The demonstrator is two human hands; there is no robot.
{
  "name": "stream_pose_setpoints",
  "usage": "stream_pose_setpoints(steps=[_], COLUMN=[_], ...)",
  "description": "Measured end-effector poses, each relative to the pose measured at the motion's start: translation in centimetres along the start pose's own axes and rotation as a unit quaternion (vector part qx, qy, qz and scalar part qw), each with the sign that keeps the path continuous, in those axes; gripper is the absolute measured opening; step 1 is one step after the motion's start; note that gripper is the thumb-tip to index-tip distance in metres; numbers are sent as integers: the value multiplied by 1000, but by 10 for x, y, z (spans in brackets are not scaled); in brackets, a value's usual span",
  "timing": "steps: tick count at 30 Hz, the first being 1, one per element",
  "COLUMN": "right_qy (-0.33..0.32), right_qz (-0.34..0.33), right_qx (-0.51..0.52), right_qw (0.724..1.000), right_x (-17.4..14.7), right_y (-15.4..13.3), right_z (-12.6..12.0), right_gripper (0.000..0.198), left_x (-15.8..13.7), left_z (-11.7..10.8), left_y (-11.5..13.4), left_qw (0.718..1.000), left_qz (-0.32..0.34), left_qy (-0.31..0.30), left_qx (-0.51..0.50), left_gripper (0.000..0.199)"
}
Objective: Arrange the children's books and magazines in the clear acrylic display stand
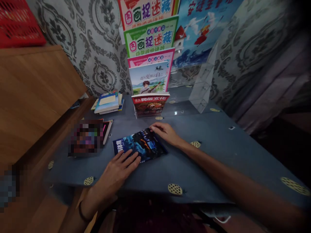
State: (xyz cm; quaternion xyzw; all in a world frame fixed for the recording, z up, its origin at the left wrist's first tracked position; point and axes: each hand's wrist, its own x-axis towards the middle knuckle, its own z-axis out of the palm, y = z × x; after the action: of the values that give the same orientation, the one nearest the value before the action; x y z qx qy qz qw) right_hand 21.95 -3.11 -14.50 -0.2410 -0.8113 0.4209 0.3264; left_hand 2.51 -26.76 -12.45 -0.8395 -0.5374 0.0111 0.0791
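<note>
Blue magazine (148,145): flat on the table, cover up, partly under the left hand (118,171) and reaching away to the right hand (167,132)
Left hand: relaxed, fingers stretched out and laid on the cover's near left part; a dark band (82,212) rings the wrist
Right hand: fingertips at the far corner; from where I stand I can't tell whether they pinch it or just touch
Tablecloth (206,171): grey-blue with yellow pineapples, beneath both hands
Book pile (107,103): beyond the left hand, a little to its left
Blurred book (86,139): left of the left hand, nearer than the pile
Clear rack (202,85): beyond the right hand, a red magazine (150,106) lowest in front
</note>
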Motion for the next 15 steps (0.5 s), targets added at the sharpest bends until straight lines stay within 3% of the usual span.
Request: stream_pose_setpoints(steps=[4,10,12,15], right_qy=[-40,-242,-248,-196], right_qz=[-105,-185,-177,-145], right_qx=[-148,-199,-229,-282], right_qw=[983,932,924,928], right_x=[-11,-30,-29,-21], right_y=[-20,-37,-31,-15], right_z=[11,54,57,48], right_gripper=[34,50,56,56], left_x=[3,10,10,11], left_z=[9,-4,-7,-8], left_y=[-15,-15,-14,-14], left_qw=[999,992,991,988], left_qz=[5,-15,-21,-31], left_qy=[-14,-24,-27,-29], left_qx=[-50,-121,-133,-148], left_gripper=[64,47,44,41])
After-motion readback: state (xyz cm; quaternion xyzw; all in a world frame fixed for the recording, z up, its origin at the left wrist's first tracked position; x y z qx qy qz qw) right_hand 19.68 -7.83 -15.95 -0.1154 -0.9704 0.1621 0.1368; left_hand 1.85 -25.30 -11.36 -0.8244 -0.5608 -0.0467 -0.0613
